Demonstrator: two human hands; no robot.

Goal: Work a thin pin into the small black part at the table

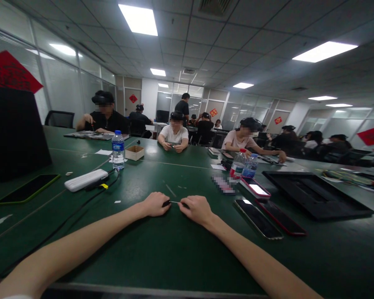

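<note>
Both my hands rest low over the green table (pixel 174 249), close together near the middle of the view. My left hand (pixel 156 204) is closed round a small black object (pixel 166 203). Across the narrow gap, my right hand (pixel 195 208) has its fingers curled on another small dark piece (pixel 184 204). A thin light-coloured rod (pixel 174 202) spans the gap between the two dark pieces. Whether all three are one tool, I cannot tell. My fingers cover most of both dark pieces.
A white power bank (pixel 85 180) with a black cable, a water bottle (pixel 118 151) and a small box (pixel 134 153) stand left. Right are phones (pixel 257 219), bottles (pixel 237 165) and a black tray-like panel (pixel 314 193). Several people sit beyond.
</note>
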